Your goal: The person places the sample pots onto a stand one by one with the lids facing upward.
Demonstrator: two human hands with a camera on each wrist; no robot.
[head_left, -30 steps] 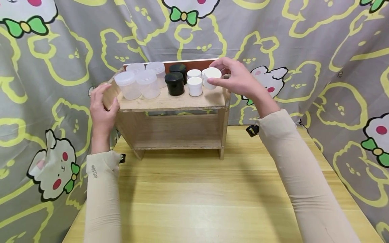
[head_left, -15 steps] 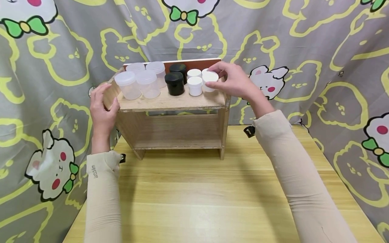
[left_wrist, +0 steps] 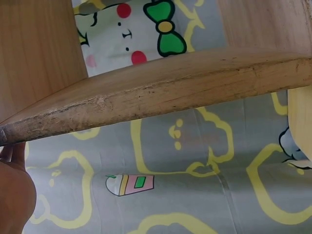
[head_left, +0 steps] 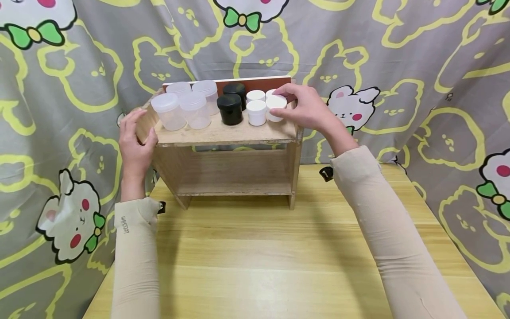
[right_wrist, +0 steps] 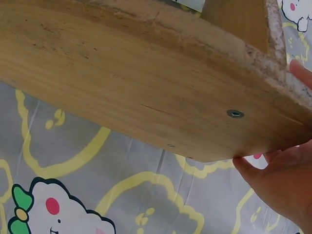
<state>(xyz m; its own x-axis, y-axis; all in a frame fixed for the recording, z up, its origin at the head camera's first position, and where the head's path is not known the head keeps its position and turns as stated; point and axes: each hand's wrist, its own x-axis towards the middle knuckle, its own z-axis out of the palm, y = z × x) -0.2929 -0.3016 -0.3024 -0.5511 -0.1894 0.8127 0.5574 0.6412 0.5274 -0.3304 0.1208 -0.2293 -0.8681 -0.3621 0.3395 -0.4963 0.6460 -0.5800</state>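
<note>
A small wooden shelf [head_left: 239, 136] bears several lidded jars on its top board. My right hand [head_left: 304, 104] holds the front right white jar [head_left: 276, 103] between thumb and fingers, beside another front white jar [head_left: 256, 113]. Behind these are a white jar [head_left: 255, 95] and one partly hidden by my fingers. Two black jars [head_left: 229, 109] stand in the middle, and several translucent jars [head_left: 194, 110] at the left. My left hand [head_left: 135, 144] grips the shelf's left side by its upper edge. In the right wrist view, my right hand [right_wrist: 282, 180] shows past the side panel [right_wrist: 146, 92]; the jar is hidden there.
The shelf stands on a light wooden table [head_left: 247, 261], near the back. A lower board [head_left: 235, 173] lies under the top one. Patterned grey curtains [head_left: 311, 53] hang behind and on both sides.
My right hand has moved slightly left and lowered the white jar against its neighbour in the front row; it stays there over the last half second. My left hand has kept its place.
</note>
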